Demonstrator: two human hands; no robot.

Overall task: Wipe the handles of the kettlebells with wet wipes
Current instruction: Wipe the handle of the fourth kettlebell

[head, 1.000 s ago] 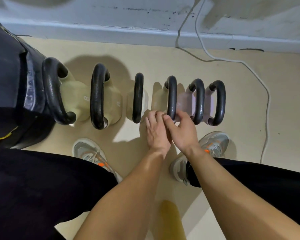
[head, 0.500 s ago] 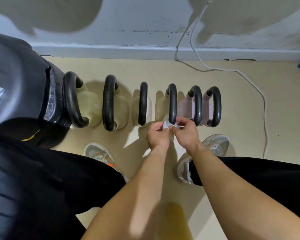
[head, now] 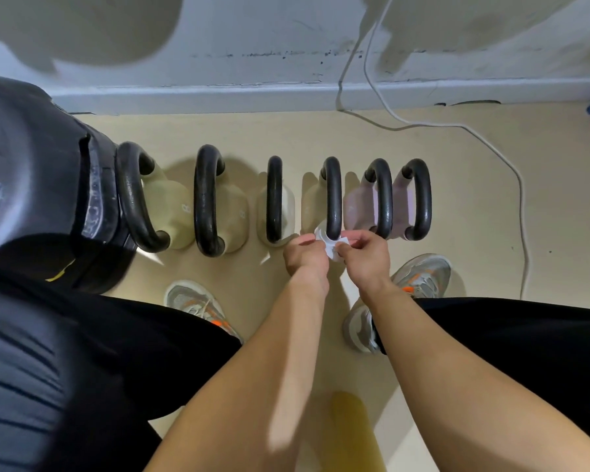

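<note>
**Held from both sides for an all-round rub**

A small white wet wipe (head: 331,251) is pinched from either side by the curled fingers of the left hand (head: 305,257) and the right hand (head: 367,257). It is wrapped about the near end of the black curved metal handle (head: 332,195), fourth from the left in the row on the beige floor (head: 474,216), apparently so that the whole girth is rubbed at once.
</note>
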